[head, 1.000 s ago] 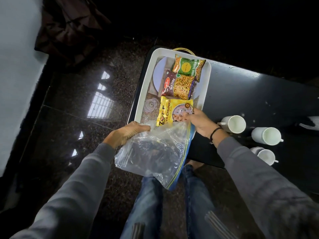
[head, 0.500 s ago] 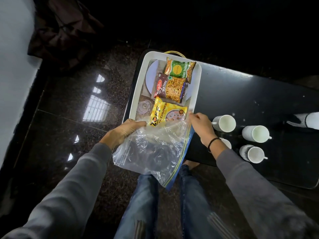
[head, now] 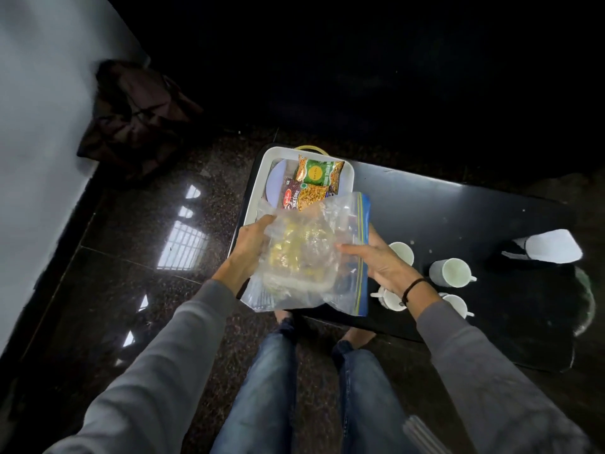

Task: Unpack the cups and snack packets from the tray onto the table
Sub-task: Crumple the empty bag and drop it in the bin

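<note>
A white tray [head: 253, 191] sits on the left end of the black table [head: 458, 224]. In it lie a green snack packet [head: 319, 172] and a red snack packet [head: 304, 198]. Both hands hold a clear zip bag [head: 314, 257] flat above the tray's near end. My left hand [head: 250, 247] grips its left edge and my right hand [head: 379, 260] its right side by the blue seal. The yellow packet shows dimly through the plastic. White cups stand right of the tray: one [head: 404, 252] behind my right hand, one [head: 450, 273] further right, two [head: 391, 299] [head: 456, 304] nearer me.
A white plate [head: 275, 181] lies in the tray under the packets. A black and white object [head: 543, 247] rests on the table at the right. A dark bag [head: 137, 113] sits on the glossy floor by the wall. My legs stand at the table's near edge.
The zip bag has been lifted from hanging below the tray's near edge to lying flat over it, covering the yellow packet. My right hand has shifted onto the bag's sealed side.
</note>
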`<state>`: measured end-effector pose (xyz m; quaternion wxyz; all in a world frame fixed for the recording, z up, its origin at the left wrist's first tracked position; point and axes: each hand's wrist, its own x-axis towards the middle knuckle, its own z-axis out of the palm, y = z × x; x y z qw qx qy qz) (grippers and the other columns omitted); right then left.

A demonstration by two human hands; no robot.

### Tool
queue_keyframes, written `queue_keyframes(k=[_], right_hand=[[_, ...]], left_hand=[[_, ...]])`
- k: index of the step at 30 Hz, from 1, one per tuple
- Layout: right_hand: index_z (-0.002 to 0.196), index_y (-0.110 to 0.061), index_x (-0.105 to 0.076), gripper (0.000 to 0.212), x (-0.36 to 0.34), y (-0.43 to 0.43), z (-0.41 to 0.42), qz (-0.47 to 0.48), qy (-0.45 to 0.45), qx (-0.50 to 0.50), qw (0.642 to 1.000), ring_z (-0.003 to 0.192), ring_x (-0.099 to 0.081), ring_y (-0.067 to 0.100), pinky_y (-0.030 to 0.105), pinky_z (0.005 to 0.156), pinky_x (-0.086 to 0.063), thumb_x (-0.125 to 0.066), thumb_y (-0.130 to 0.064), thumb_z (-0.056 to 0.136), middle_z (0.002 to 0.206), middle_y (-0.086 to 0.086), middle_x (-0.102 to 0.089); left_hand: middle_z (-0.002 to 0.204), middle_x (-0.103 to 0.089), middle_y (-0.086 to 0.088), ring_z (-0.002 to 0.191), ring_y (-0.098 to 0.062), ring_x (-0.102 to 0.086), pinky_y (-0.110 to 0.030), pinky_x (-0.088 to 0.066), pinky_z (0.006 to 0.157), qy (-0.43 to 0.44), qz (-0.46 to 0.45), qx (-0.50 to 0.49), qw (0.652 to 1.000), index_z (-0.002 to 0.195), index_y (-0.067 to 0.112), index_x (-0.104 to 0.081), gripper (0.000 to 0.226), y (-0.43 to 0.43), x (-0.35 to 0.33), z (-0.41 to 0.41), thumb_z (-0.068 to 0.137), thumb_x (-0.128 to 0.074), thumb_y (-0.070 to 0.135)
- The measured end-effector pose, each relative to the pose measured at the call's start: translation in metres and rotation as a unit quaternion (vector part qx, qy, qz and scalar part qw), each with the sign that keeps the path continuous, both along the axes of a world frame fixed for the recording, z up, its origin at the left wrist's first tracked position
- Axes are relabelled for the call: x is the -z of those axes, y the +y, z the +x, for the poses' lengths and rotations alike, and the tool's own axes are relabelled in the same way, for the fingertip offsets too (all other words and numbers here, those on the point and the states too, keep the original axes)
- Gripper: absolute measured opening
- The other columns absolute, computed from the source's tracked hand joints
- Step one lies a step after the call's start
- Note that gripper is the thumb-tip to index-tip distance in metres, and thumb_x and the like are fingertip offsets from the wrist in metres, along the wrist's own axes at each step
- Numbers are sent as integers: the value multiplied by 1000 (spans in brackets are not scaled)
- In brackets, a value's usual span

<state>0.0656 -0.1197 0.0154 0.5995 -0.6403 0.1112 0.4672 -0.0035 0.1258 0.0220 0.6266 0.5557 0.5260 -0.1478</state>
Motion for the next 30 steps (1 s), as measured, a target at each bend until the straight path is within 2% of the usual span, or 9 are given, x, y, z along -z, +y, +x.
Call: queue_keyframes(k=[4, 7, 10, 13, 17, 21, 24, 27, 30], right_hand=[[150, -26, -44, 74, -16, -19, 3, -75, -85, 32, 993, 118, -68, 30, 52, 103, -55, -70, 7, 89, 135, 3, -67], [153, -32, -40, 75, -28, -38, 2, -72, -74, 59, 993, 102, -76, 33, 55, 82, -63, -59, 11, 95, 143, 1, -60], [127, -39, -63, 67, -46, -56, -1, -77, -104, 60, 990, 84, -79, 22, 41, 69, -65, -51, 18, 94, 143, 0, -54], [96, -43, -73, 66, -65, -70, -3, -83, -127, 67, 986, 79, -73, 20, 32, 66, -59, -46, 16, 92, 130, 16, -69], [122, -39, -70, 32, -92, -82, -9, 46, -124, 57, 990, 115, -71, 18, 45, 94, -58, -73, -24, 93, 126, -2, -73], [147, -54, -40, 87, -109, -88, -14, 83, -172, 11, 982, 129, -59, 0, 29, 99, -55, -90, -42, 77, 142, -23, -59], [150, -52, -35, 110, -113, -101, -14, 60, -211, -11, 976, 132, -56, 5, 31, 102, -54, -99, -31, 63, 147, -16, -54], [129, -42, -60, 85, -116, -118, -8, 5, -224, 23, 974, 116, -68, 19, 31, 92, -60, -95, -20, 55, 124, -7, -70], [98, -36, -72, 49, -119, -131, -1, -30, -226, 74, 971, 94, -76, 25, 35, 79, -65, -89, -25, 54, 96, -1, -79]], left_hand=[[103, -74, -10, 99, -29, -67, -48, -52, 96, -69, -90, 39, 993, 134, 15, -61, 49, -19, -15, -8, 94, -63, 44], [121, -74, 2, 113, -20, -68, -44, -57, 92, -58, -167, 141, 974, 134, 17, -62, 64, -40, -27, -24, 80, -77, 48], [140, -60, 0, 127, -24, -56, -51, -41, 112, -46, -135, 178, 974, 135, 15, -61, 57, -65, -33, -30, 83, -79, 28], [126, -72, -2, 109, -27, -72, -47, -59, 92, -107, -98, 184, 972, 139, 16, -57, 55, -93, -48, -19, 88, -61, -6], [117, -74, 0, 111, -28, -69, -49, -60, 90, -166, -65, 185, 966, 136, 17, -58, 61, -131, -74, 7, 85, -51, -15], [89, -77, 14, 88, -7, -70, -28, -60, 78, -176, -34, 181, 967, 102, 31, -70, 43, -168, -98, 29, 92, -51, -6], [74, -72, 8, 72, -5, -65, -21, -55, 68, -171, 18, 209, 963, 87, 15, -73, 32, -191, -112, 40, 91, -52, -8], [55, -68, 13, 54, 0, -61, -11, -44, 49, -177, 55, 260, 948, 70, 18, -70, 37, -205, -122, 44, 88, -49, -7], [83, -72, -2, 79, -17, -64, -27, -51, 72, -180, 71, 270, 943, 88, 13, -69, 15, -215, -125, 44, 91, -55, 9]])
